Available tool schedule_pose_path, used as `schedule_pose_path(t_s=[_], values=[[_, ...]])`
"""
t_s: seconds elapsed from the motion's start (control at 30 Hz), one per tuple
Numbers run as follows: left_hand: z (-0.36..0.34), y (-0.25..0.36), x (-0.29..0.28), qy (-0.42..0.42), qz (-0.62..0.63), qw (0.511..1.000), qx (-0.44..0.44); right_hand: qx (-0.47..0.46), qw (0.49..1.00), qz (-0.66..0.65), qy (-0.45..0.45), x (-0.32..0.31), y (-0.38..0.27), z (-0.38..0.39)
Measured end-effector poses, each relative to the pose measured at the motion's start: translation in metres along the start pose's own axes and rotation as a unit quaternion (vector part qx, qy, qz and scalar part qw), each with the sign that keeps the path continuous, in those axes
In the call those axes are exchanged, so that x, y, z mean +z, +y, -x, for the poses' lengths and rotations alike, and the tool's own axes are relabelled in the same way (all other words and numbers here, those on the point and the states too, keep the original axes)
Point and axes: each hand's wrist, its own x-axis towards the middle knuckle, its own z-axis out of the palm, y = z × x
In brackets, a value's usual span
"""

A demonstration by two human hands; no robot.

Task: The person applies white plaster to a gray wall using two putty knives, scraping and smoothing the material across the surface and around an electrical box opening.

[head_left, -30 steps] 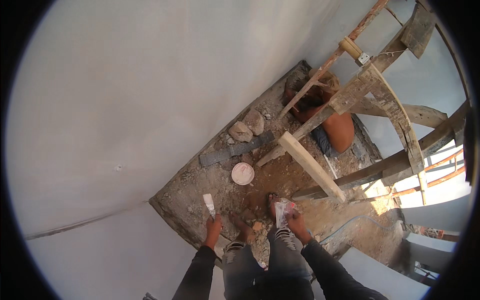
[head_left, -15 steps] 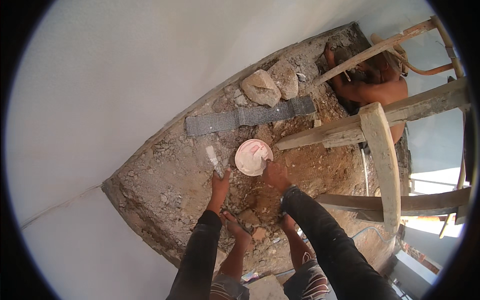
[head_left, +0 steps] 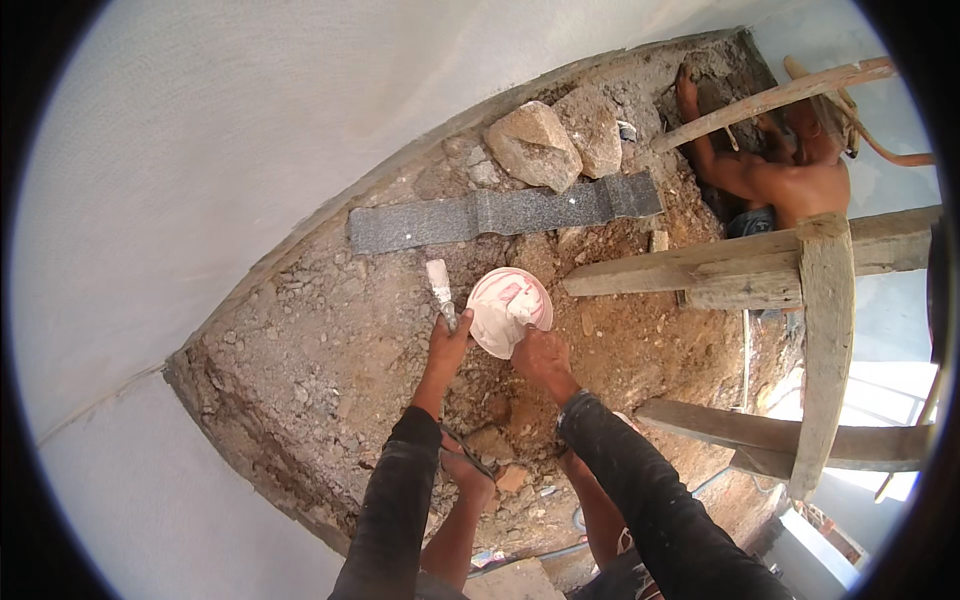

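My left hand (head_left: pixel 447 347) is closed on a flat tool with a white-coated tip (head_left: pixel 438 282), held upward beside a round tub (head_left: pixel 492 290) of white and pink paste. My left thumb reaches near the tub's rim. My right hand (head_left: pixel 540 355) is at the tub's lower right edge, fingers curled down into it; what they hold is hidden. Beyond the tub, a speckled dark stone strip (head_left: pixel 410 227) lies on the rubble ground.
Two rocks (head_left: pixel 530 145) lie behind the strip. A shirtless co-worker (head_left: pixel 790 190) crouches in the upper right corner, hands in the dirt. Wooden beams (head_left: pixel 825 340) and poles cross the right side. Plastered walls (head_left: pixel 200 180) border the rubble.
I have bent lower toward the ground. Both hands have moved to the tub; the clear packet that was in my right hand no longer shows.
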Motion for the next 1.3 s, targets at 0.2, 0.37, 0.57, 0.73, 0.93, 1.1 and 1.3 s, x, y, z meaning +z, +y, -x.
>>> schedule_pose_path(t_s=[0.2,0.37,0.57,0.73,0.93,1.1,1.3], values=[[0.015,0.003,-0.007,-0.012,0.046,0.998,0.027,0.037,0.985,-0.161,-0.049,-0.021,-0.028,-0.005],[0.033,-0.008,-0.027,-0.084,0.033,0.994,-0.056,0.099,0.908,-0.386,-0.129,-0.021,-0.016,0.010],[0.036,-0.035,-0.023,-0.019,0.043,0.996,-0.077,0.109,0.761,-0.624,-0.142,-0.001,-0.013,0.015],[0.044,-0.049,-0.015,-0.015,0.120,0.987,-0.109,0.182,0.663,-0.713,-0.137,0.006,-0.021,0.016],[0.040,-0.063,-0.037,0.093,0.284,0.952,-0.063,0.116,0.569,-0.806,-0.119,-0.022,-0.024,0.028],[0.137,-0.011,-0.077,0.011,0.240,0.964,-0.116,-0.011,0.679,-0.727,-0.096,-0.141,-0.022,0.082],[0.346,0.203,-0.088,-0.111,0.072,0.991,0.007,-0.263,0.796,-0.544,0.048,-0.392,-0.079,0.185]])
